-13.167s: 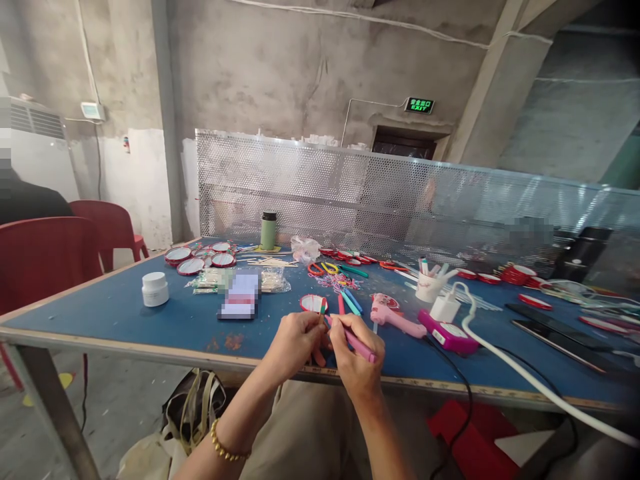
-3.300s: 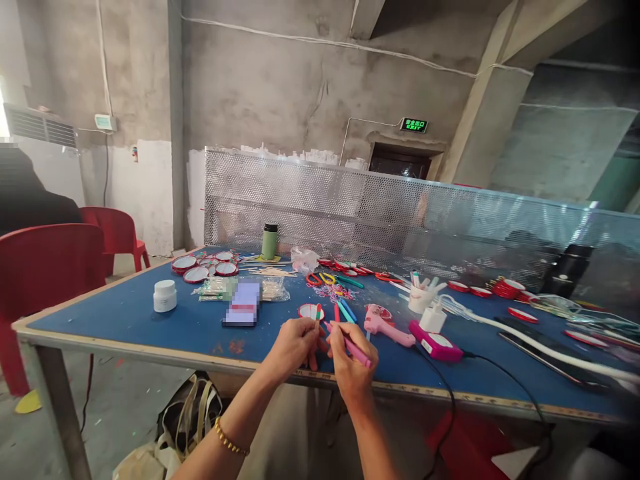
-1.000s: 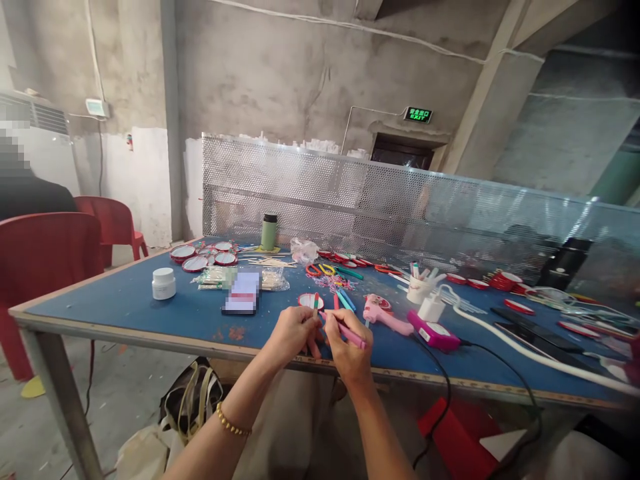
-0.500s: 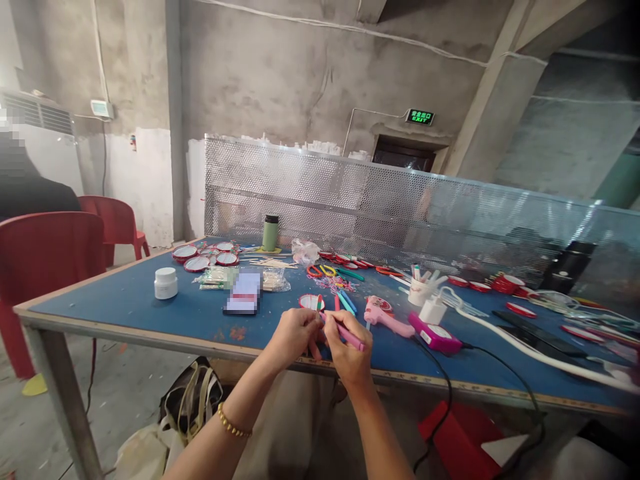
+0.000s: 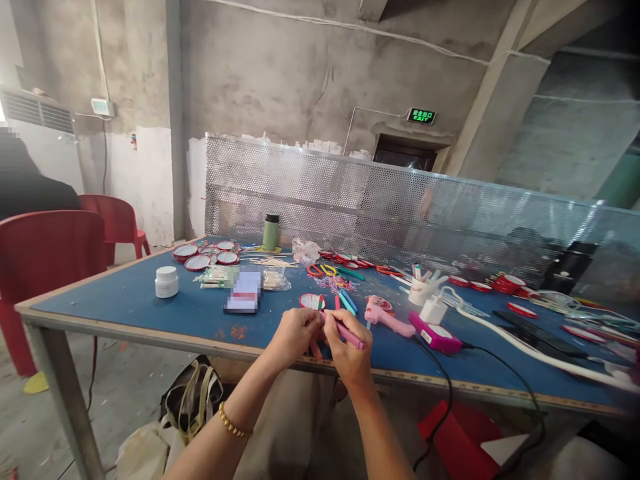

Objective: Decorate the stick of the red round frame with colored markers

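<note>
My right hand (image 5: 349,347) is closed around a pink marker (image 5: 351,338), held at a slant near the table's front edge. Right beside it, my left hand (image 5: 295,337) pinches a small strip with a red and green end (image 5: 321,302) that sticks up between the two hands. Where the marker's tip meets the strip is hidden by my fingers. Just behind my hands lies a round red-rimmed disc (image 5: 309,301). Blue and red markers (image 5: 347,302) rest to its right, beside a pink glue gun (image 5: 391,319).
The blue table (image 5: 125,313) also carries a phone (image 5: 244,291), a white jar (image 5: 167,283), a green bottle (image 5: 271,233), pliers (image 5: 327,271), a cup of pens (image 5: 420,288) and a magenta box (image 5: 436,335) with cables. More red-rimmed discs (image 5: 506,284) lie right. A perforated metal screen (image 5: 310,193) stands behind.
Both hands keep nearly the same place and grip. The view has shifted very slightly.
</note>
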The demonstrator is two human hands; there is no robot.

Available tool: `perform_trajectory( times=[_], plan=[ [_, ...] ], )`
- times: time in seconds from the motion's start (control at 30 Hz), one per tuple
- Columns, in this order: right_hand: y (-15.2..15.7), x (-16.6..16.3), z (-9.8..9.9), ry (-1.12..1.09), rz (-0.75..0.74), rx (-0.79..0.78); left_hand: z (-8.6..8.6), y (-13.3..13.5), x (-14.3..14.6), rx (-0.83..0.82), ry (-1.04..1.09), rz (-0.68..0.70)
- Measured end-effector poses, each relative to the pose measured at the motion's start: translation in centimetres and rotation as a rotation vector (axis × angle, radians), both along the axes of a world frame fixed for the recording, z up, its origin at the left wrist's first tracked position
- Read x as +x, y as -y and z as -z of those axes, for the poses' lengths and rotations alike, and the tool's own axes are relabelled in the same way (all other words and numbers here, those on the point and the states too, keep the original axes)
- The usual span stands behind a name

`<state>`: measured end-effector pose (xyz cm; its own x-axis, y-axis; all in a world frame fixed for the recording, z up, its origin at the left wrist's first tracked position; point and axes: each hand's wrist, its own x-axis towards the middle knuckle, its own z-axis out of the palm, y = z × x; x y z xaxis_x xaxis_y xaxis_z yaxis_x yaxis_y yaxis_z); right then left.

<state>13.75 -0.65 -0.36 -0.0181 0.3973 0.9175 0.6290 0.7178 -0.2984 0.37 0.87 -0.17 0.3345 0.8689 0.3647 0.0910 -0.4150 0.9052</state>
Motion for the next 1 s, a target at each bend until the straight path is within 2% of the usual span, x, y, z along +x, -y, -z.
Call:
perform_trajectory(
  times=[0.33,1.0],
  plan=[
    [-0.15,0.09,0.13,0.020,0.002,0.011,-0.22,0.30,-0.03,0.018,-0.027,-0.016],
    [-0.10,0.04,0.16,-0.019,0.015,0.031,-0.15,0.11,0.07,-0.046,0.024,0.010]
  ],
)
